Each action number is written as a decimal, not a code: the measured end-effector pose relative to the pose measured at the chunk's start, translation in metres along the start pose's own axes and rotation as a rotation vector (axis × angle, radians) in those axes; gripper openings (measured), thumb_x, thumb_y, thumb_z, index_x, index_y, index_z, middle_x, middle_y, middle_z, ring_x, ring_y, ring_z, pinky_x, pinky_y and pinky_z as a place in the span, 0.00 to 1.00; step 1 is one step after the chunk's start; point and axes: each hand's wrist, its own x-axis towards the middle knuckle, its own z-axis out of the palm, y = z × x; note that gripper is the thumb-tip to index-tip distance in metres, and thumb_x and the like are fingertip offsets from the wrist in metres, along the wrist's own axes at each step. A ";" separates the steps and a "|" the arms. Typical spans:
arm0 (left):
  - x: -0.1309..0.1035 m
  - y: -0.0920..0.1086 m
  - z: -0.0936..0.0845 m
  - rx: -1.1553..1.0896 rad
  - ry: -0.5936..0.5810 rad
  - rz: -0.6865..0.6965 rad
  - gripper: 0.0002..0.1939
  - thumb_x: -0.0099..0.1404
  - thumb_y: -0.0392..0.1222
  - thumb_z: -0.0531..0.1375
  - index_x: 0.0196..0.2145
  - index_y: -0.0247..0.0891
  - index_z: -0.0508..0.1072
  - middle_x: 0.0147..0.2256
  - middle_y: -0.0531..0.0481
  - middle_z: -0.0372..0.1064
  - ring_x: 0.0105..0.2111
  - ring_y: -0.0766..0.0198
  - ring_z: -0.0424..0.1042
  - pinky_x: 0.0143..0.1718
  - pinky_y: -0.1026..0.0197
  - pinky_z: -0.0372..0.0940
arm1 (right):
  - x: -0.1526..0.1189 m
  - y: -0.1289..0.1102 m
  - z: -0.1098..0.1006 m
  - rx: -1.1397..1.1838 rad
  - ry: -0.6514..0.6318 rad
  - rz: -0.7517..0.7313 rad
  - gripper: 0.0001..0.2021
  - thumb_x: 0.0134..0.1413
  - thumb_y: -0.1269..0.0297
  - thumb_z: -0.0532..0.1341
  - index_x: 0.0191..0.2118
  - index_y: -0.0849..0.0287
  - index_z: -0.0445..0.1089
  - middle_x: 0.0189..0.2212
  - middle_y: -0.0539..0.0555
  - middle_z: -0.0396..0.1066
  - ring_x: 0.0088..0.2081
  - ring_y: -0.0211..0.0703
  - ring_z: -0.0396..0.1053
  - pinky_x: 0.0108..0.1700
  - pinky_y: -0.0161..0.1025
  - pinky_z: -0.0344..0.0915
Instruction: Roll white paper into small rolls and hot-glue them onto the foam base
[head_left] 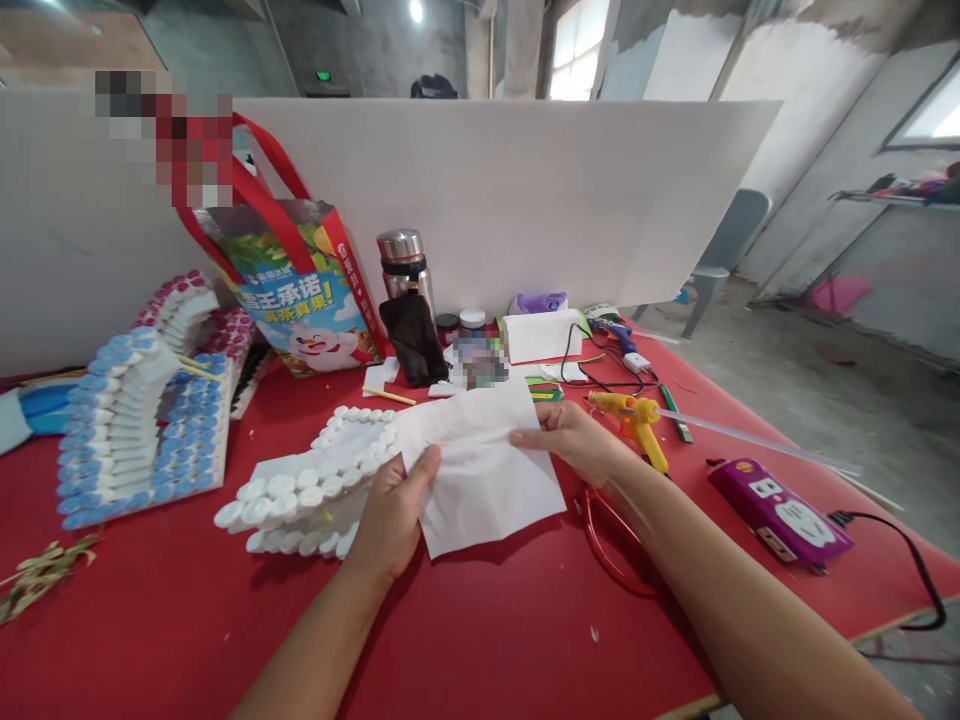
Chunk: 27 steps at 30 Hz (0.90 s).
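A creased white sheet of paper (484, 490) is held up over the red table. My left hand (394, 510) grips its left edge, thumb on top. My right hand (577, 440) pinches the upper right part between thumb and fingers. Just left of the paper lies a piece built from rows of white rolls (300, 490), partly behind my left hand. Beneath my right forearm is a pair of red-handled scissors or pliers (611, 550), its front hidden. A yellow hot glue gun (637, 420) with a long clear glue stick rests beyond my right hand.
Blue-tipped roll pieces (142, 430) stand at the left beside a printed shopping bag (307, 290). At the back are a steel flask (403, 260), a black pouch (414, 335) and a white box (544, 337). A purple power strip (780, 515) lies right, its cord crossing the table edge.
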 end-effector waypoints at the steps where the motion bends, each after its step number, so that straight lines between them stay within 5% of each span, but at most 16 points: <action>1: 0.000 -0.001 -0.002 0.056 0.020 0.022 0.22 0.54 0.55 0.71 0.39 0.34 0.80 0.25 0.48 0.76 0.30 0.51 0.77 0.32 0.55 0.71 | -0.001 -0.001 -0.002 -0.022 0.004 0.000 0.19 0.36 0.57 0.78 0.35 0.62 0.80 0.28 0.53 0.80 0.30 0.44 0.77 0.35 0.39 0.73; 5: 0.001 -0.003 -0.007 0.149 0.057 0.055 0.23 0.54 0.58 0.71 0.36 0.35 0.81 0.22 0.49 0.73 0.27 0.53 0.75 0.29 0.57 0.69 | -0.002 -0.005 -0.007 -0.052 -0.019 0.021 0.18 0.39 0.58 0.77 0.37 0.61 0.80 0.30 0.54 0.81 0.31 0.44 0.78 0.35 0.39 0.73; 14: 0.000 0.005 -0.004 -0.046 -0.217 0.102 0.23 0.60 0.45 0.70 0.52 0.37 0.78 0.47 0.41 0.79 0.45 0.51 0.78 0.46 0.54 0.71 | 0.000 -0.006 -0.025 0.053 -0.077 -0.055 0.13 0.44 0.63 0.75 0.39 0.60 0.81 0.33 0.54 0.81 0.33 0.43 0.79 0.41 0.41 0.75; 22: 0.002 0.007 -0.011 0.000 -0.207 0.091 0.07 0.58 0.42 0.70 0.35 0.38 0.83 0.35 0.46 0.80 0.34 0.60 0.76 0.38 0.61 0.69 | -0.002 -0.006 -0.026 0.063 0.001 -0.018 0.07 0.45 0.65 0.71 0.32 0.60 0.78 0.24 0.50 0.75 0.20 0.35 0.68 0.22 0.32 0.63; 27: 0.002 0.008 -0.017 0.049 -0.253 0.127 0.09 0.61 0.42 0.64 0.35 0.37 0.83 0.36 0.45 0.77 0.36 0.57 0.74 0.41 0.57 0.68 | -0.002 -0.008 -0.026 -0.040 0.008 -0.049 0.05 0.51 0.64 0.63 0.31 0.59 0.76 0.24 0.51 0.72 0.23 0.37 0.66 0.24 0.34 0.61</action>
